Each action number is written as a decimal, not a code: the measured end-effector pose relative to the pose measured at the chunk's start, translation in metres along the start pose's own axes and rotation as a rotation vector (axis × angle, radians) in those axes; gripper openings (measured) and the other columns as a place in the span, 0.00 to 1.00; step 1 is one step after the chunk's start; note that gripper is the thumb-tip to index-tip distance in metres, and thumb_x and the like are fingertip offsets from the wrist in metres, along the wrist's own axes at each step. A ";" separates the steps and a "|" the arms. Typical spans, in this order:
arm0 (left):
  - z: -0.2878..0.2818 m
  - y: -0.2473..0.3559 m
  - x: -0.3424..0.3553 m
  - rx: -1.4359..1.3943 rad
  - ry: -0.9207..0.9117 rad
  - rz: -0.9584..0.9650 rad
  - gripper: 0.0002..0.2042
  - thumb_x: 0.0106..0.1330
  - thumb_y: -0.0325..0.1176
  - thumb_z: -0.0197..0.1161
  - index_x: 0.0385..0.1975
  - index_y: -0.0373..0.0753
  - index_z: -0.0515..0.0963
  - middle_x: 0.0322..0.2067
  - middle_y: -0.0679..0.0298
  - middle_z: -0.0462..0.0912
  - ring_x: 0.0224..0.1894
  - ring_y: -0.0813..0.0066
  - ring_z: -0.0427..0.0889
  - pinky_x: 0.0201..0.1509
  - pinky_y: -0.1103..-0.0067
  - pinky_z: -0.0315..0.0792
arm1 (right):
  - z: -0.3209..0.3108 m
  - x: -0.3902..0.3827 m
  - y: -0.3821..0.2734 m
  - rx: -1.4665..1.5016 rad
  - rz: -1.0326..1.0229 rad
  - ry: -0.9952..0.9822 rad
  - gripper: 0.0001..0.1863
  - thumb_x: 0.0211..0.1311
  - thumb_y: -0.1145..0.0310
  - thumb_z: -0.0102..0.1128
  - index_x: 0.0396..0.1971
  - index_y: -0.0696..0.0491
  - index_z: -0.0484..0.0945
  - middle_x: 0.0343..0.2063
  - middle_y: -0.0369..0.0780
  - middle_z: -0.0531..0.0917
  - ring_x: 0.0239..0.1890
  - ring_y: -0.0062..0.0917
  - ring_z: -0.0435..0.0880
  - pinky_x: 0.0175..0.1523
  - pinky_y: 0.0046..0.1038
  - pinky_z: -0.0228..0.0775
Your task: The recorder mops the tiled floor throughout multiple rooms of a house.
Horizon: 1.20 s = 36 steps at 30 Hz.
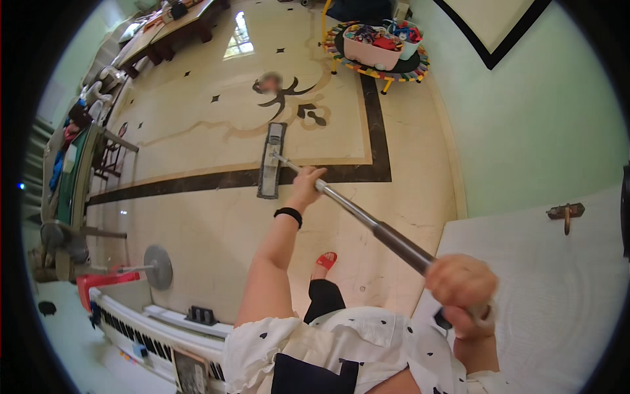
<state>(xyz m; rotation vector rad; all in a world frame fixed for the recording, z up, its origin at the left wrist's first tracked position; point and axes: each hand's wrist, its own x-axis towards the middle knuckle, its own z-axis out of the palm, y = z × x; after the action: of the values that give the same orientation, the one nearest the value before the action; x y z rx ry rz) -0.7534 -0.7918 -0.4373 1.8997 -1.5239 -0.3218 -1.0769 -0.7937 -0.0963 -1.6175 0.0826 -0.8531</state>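
A flat mop (270, 177) with a long grey pad lies on the glossy tiled floor, across the dark border strip. Its pole slants from the pad toward my lower right, metal in the lower part and brown in the upper. Well forward, my left hand (306, 187), with a black band on the wrist, is closed around the metal part of the pole. My right hand (462, 282), slightly blurred, wraps around the top end of the handle beside the white door. Red slipper (327, 261) on one foot shows below the mop.
A small round trampoline (333, 47) carries a pink bin (372, 47) of toys. At right are a green wall and a door with a handle (566, 212). On the left stand a table (80, 172), a round grey base (158, 267) and a white piano (131, 308). Wooden tables (172, 31) stand farther back.
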 end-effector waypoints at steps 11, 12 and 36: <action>0.049 0.002 0.084 -0.006 -0.387 -0.190 0.22 0.47 0.26 0.64 0.46 0.52 0.76 0.43 0.57 0.75 0.55 0.47 0.67 0.61 0.53 0.56 | -0.021 0.030 0.049 -0.056 -0.016 0.365 0.17 0.50 0.72 0.56 0.09 0.52 0.59 0.08 0.36 0.68 0.10 0.24 0.65 0.24 0.28 0.61; 0.053 0.011 0.085 -0.006 -0.395 -0.187 0.22 0.47 0.26 0.64 0.46 0.52 0.76 0.43 0.57 0.75 0.55 0.47 0.67 0.61 0.53 0.56 | -0.020 0.027 0.040 -0.092 -0.021 0.411 0.18 0.50 0.70 0.56 0.09 0.51 0.59 0.07 0.36 0.68 0.09 0.23 0.64 0.23 0.27 0.60; 0.161 0.307 -0.159 -0.048 -1.237 0.450 0.18 0.43 0.27 0.56 0.36 0.50 0.80 0.33 0.60 0.82 0.46 0.57 0.77 0.60 0.52 0.57 | 0.061 -0.307 -0.221 -0.395 0.051 1.077 0.11 0.55 0.70 0.43 0.16 0.48 0.57 0.09 0.31 0.61 0.12 0.14 0.57 0.29 0.22 0.50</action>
<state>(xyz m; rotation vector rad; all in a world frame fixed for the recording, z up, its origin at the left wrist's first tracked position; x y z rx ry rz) -1.1268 -0.7269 -0.3961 1.2010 -2.5747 -1.4685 -1.3537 -0.5337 -0.0465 -1.3158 1.0933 -1.6550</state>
